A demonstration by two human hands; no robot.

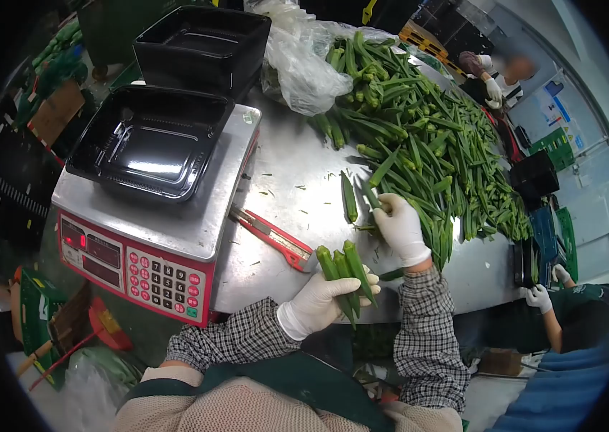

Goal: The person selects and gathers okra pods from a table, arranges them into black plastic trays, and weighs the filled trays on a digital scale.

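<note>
Your left hand [326, 299] grips an okra bunch [330, 265]; your right hand [399, 229] pinches one pod [368, 194] beside the okra heap [441, 137] on the bench [290, 158]. Slack fingers could spill the bunch; brushing the utility knife [275, 239] could cut a glove.

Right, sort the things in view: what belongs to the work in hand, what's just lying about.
Seemingly part of it:
Left hand, holding okra
Right hand, with a single pod
Okra heap
Scale
Tray on scale

Probably just lying about:
Red cutter
Broom
Dustpan
</note>
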